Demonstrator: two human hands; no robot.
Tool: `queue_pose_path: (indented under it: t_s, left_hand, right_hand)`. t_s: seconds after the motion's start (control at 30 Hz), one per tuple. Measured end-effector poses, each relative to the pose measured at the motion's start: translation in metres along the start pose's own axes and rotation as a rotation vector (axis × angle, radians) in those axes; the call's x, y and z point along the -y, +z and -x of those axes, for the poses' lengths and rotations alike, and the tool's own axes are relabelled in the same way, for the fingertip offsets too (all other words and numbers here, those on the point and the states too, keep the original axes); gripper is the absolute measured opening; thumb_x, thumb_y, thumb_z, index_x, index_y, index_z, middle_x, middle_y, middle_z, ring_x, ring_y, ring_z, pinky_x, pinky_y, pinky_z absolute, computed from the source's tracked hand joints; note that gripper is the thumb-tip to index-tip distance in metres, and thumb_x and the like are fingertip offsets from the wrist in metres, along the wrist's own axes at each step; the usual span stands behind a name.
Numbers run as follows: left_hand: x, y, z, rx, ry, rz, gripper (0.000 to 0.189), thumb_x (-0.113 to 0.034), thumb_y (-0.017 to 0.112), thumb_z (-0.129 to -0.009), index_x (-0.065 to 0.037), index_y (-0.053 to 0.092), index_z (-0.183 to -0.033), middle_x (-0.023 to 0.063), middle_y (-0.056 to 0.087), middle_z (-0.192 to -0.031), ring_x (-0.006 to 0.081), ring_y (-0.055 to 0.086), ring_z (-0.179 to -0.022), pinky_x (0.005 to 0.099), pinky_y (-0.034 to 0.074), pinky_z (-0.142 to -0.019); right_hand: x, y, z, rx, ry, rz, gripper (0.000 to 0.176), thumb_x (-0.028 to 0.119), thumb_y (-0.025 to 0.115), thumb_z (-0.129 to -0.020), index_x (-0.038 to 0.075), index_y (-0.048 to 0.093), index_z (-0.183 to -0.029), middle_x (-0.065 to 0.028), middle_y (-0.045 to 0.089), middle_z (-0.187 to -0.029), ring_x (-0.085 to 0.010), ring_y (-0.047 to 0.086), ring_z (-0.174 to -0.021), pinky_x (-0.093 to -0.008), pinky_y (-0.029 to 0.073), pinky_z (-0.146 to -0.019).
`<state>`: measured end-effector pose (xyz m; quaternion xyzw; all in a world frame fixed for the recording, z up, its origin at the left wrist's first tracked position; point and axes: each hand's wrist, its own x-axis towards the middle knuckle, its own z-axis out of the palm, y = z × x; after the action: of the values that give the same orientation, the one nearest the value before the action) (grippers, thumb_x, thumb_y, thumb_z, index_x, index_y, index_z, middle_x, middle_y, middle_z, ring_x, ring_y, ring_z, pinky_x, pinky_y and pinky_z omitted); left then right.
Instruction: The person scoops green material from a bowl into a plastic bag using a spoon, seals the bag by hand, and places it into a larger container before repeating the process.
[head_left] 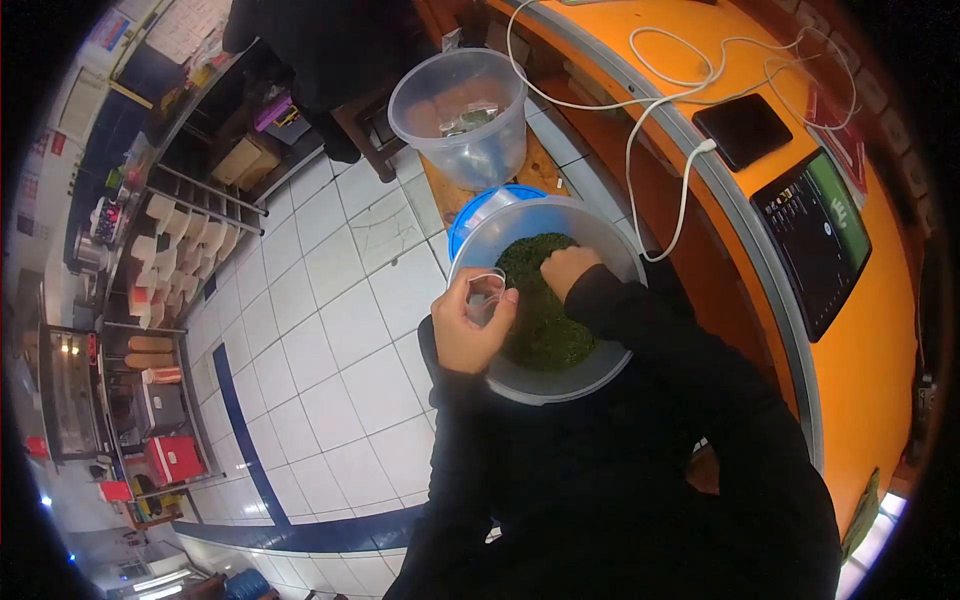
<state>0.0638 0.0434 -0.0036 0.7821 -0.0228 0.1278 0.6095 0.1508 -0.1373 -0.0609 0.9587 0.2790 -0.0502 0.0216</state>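
A translucent plastic tub (618, 232) sits close to my lap, holding a dark green, finely chopped mass (545, 345) that looks like herbs. My left hand (468, 328) curls round a small clear plastic cup (486, 292) over the tub's left side. Inside the tub, my right hand (571, 268) is closed, with its fingers down at the green mass. Whatever is between those fingertips is hidden. A blue round lid or rim (468, 218) shows just behind the tub.
A second clear bucket (410, 125) with small packets inside stands on a wooden surface (545, 172). On the orange counter (740, 60) lie a phone (742, 131), a tablet (815, 240) and a white cable (665, 98). A person in dark clothes (315, 50) stands beyond. Shelves hold white containers (180, 250).
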Motion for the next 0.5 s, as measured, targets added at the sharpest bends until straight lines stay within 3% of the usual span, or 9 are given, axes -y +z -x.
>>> queue_pose_path:
  t_s: [0.2, 0.27, 0.37, 0.5]
  left_hand:
    - [0.006, -0.003, -0.001, 0.004, 0.038, -0.068, 0.027, -0.019, 0.08, -0.09, 0.001, 0.067, -0.1, 0.0075, 0.07, -0.092, 0.0157, 0.066, -0.091, 0.0321, 0.052, -0.088]
    - [0.007, -0.001, -0.001, -0.021, 0.087, -0.056, 0.022, -0.011, 0.08, -0.087, 0.001, 0.069, -0.102, 0.0098, 0.074, -0.086, 0.0153, 0.071, -0.083, 0.0296, 0.055, -0.077]
    - [0.002, -0.002, -0.001, 0.007, 0.02, -0.056, 0.026, -0.019, 0.08, -0.091, 0.002, 0.067, -0.1, 0.0081, 0.071, -0.091, 0.0156, 0.066, -0.091, 0.0321, 0.052, -0.087]
    - [0.001, -0.001, 0.0, 0.004, 0.027, -0.04, 0.026, -0.019, 0.08, -0.091, 0.002, 0.067, -0.101, 0.008, 0.071, -0.091, 0.0157, 0.066, -0.09, 0.032, 0.052, -0.086]
  right_hand:
    - [-0.003, -0.025, 0.003, 0.129, 0.019, -0.021, 0.01, 0.013, 0.071, -0.089, 0.01, 0.081, -0.091, -0.0124, 0.079, -0.095, -0.031, 0.078, -0.094, -0.0432, 0.062, -0.081]
    - [-0.004, -0.019, 0.006, 0.124, 0.019, -0.037, 0.011, 0.012, 0.071, -0.089, 0.01, 0.081, -0.09, -0.0127, 0.079, -0.094, -0.0312, 0.078, -0.093, -0.043, 0.062, -0.082]
    - [-0.002, -0.004, 0.008, 0.138, 0.004, -0.006, 0.012, 0.011, 0.069, -0.09, 0.01, 0.081, -0.09, -0.0129, 0.079, -0.093, -0.0318, 0.078, -0.092, -0.0429, 0.062, -0.082]
    - [0.003, -0.014, 0.013, 0.203, -0.016, -0.026, 0.013, 0.011, 0.069, -0.09, 0.011, 0.082, -0.09, -0.013, 0.08, -0.094, -0.0319, 0.079, -0.095, -0.0434, 0.062, -0.082]
